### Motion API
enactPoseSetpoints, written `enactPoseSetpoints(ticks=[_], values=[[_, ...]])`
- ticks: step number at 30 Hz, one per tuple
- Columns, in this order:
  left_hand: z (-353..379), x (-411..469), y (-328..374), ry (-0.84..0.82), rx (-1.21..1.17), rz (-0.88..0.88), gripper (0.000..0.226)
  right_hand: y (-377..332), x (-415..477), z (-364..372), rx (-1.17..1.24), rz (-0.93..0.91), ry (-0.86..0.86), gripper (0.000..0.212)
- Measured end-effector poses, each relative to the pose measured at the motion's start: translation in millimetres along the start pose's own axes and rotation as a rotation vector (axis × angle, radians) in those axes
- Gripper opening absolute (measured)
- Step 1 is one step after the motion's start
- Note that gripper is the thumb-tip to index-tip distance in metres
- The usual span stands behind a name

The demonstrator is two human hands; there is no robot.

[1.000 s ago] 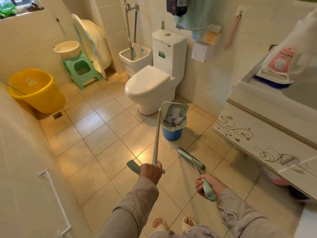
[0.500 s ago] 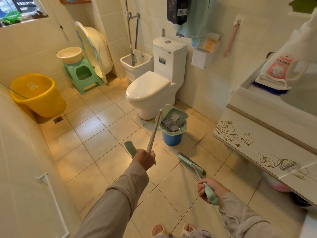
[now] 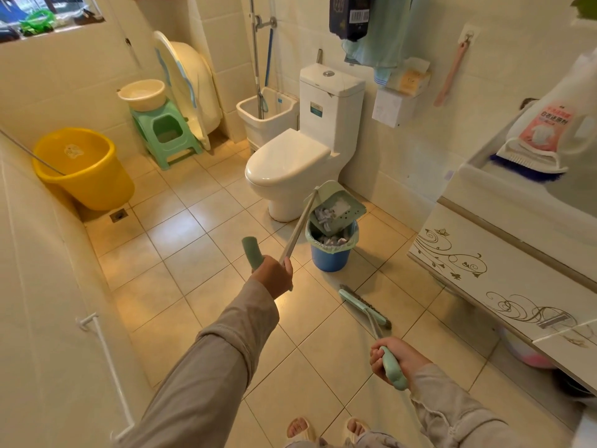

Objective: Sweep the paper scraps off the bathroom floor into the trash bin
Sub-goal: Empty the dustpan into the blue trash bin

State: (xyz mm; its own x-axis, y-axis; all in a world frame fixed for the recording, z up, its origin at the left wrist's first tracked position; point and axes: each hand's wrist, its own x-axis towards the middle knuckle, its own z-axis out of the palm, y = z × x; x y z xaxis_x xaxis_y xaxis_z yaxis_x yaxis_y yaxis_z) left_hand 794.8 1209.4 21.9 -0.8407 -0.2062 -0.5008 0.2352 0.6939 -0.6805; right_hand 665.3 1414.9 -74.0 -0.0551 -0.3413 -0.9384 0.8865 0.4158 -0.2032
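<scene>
In the head view, I saw that the dustpan (image 3: 339,206) had tipped further than half a second earlier, with its mouth now down over the trash bin (image 3: 330,250). The paper scraps (image 3: 323,218) were sliding in, so I judged the emptying nearly done. Its long handle ran from the pan down-left to my left hand (image 3: 273,278), closed around it. My right hand (image 3: 395,358) gripped the broom (image 3: 365,307), whose head rested on the floor.

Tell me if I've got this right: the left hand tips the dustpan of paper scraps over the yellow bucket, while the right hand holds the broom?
Not quite. In the head view the left hand tips the dustpan over the blue trash bin, not the yellow bucket. The right hand does hold the broom.
</scene>
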Motion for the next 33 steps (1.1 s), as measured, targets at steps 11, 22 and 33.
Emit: enactPoseSetpoints(ticks=[11,22,33], values=[[0,2,37,-0.058,-0.128,-0.059,0.058,-10,-6,-7,0.022,-0.014,-0.010,0.039],[-18,-1,-5,-0.080,-0.169,-0.168,0.050,-10,-5,-5,0.011,-0.003,-0.006,0.039],[6,-8,37,-0.035,-0.089,-0.010,0.059,-4,-3,-2,-0.022,0.010,-0.001,0.040]])
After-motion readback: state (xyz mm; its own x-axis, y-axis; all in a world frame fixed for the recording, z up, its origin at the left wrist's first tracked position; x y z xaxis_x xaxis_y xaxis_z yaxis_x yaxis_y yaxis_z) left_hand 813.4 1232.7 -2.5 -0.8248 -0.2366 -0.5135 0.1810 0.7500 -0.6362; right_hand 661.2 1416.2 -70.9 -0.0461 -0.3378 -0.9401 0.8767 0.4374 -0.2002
